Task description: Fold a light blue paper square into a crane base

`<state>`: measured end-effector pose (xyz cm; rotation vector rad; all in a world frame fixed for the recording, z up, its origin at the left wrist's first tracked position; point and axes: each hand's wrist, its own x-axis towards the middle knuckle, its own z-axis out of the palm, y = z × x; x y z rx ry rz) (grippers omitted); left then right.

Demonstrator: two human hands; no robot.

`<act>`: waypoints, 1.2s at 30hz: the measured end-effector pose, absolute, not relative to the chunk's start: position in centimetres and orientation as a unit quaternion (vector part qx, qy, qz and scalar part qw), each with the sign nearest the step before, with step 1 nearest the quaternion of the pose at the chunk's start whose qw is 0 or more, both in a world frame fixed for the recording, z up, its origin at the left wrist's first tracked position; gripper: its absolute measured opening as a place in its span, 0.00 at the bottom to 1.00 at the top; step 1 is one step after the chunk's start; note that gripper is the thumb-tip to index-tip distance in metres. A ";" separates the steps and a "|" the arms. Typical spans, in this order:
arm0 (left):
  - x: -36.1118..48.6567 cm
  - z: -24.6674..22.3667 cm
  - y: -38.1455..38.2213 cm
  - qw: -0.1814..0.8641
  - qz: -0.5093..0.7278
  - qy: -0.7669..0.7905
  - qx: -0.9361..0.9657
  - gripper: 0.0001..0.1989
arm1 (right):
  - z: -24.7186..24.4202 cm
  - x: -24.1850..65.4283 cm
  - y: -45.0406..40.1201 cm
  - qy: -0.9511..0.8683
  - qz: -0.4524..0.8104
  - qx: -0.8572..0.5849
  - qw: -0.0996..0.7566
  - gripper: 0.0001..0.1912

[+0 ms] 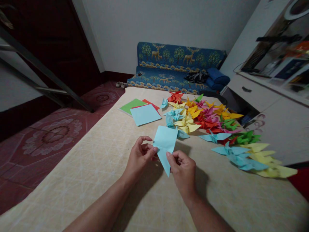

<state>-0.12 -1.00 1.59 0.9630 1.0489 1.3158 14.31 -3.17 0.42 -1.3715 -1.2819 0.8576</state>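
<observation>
A partly folded sheet of light blue origami paper (166, 138) is held up over the table, its upper part squarish and its lower end narrowing to a point. My left hand (142, 151) pinches its left edge between thumb and fingers. On the right edge, lower down, my right hand (182, 166) grips the same paper, thumb on top. Just beyond it lies a stack of coloured paper with a light blue sheet (145, 114) uppermost and a green sheet (133, 106) showing behind. To the right spread many folded paper cranes (210, 117) in several colours.
A cream patterned cloth covers the table (101, 154). Behind it stands a blue sofa (169, 72) with deer pictures. At the left are a metal ladder (48, 74) and a dark door (48, 38); a white cabinet (272, 119) stands at the right.
</observation>
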 end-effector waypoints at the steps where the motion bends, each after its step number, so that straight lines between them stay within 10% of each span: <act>1: 0.0 1.6 -1.0 0.567 0.555 0.441 0.420 0.20 | 0.4 14.3 -3.3 -0.538 0.350 -0.568 0.515 0.19; 10: -1.1 1.1 -0.9 0.575 0.505 0.448 0.462 0.07 | 0.8 15.5 -2.7 -0.519 0.382 -0.498 0.580 0.11; 12: -1.6 1.4 -0.8 0.574 0.457 0.444 0.514 0.07 | 1.0 16.1 -2.4 -0.558 0.353 -0.475 0.582 0.22; 20: -3.9 2.4 -0.8 0.479 0.310 0.437 0.695 0.11 | 1.1 18.6 -1.7 -0.769 0.298 -0.349 0.445 0.17; 36: -3.6 0.7 -0.1 0.420 0.400 0.472 0.664 0.06 | 1.2 18.4 -1.6 -0.778 0.226 -0.346 0.474 0.23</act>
